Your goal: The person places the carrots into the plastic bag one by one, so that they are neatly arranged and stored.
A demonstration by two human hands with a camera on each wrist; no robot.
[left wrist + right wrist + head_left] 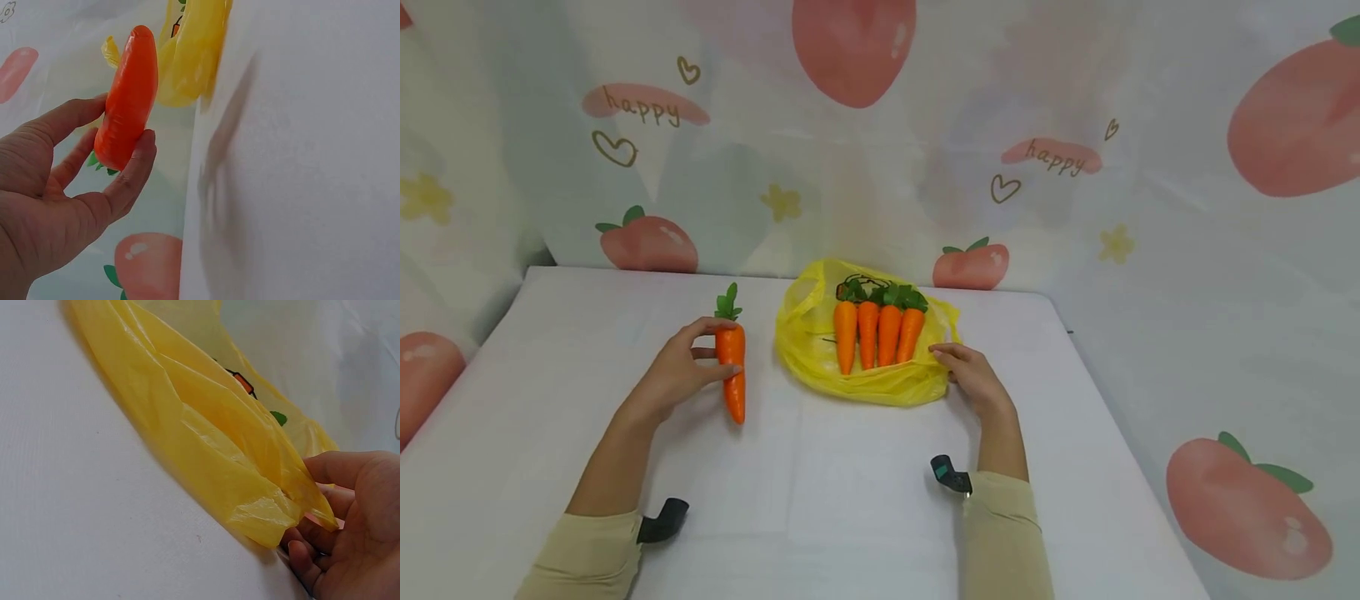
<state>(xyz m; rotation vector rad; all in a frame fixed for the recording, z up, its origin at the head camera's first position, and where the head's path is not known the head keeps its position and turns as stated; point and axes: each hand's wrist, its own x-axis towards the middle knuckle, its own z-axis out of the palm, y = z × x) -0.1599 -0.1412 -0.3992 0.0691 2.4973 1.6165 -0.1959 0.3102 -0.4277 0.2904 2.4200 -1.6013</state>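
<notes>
My left hand [673, 367] holds an orange toy carrot [730, 344] between thumb and fingers, leaf end toward the back wall and tip toward me. In the left wrist view, the carrot [130, 94] is above the table, its shadow falling on the white surface. To its right a yellow plastic bag [880, 390] lies with its mouth spread wide. Several carrots [889, 333] rest side by side in it, green tops at the back. My right hand [976, 379] pinches the bag's right edge; in the right wrist view the bag's rim [269, 519] runs into the fingers, some of them hidden.
A white-covered table [850, 492] reaches back to a fruit-printed curtain [880, 183], which also hangs along both sides. A small black device [662, 521] is worn at the left wrist, and another black device [950, 475] at the right.
</notes>
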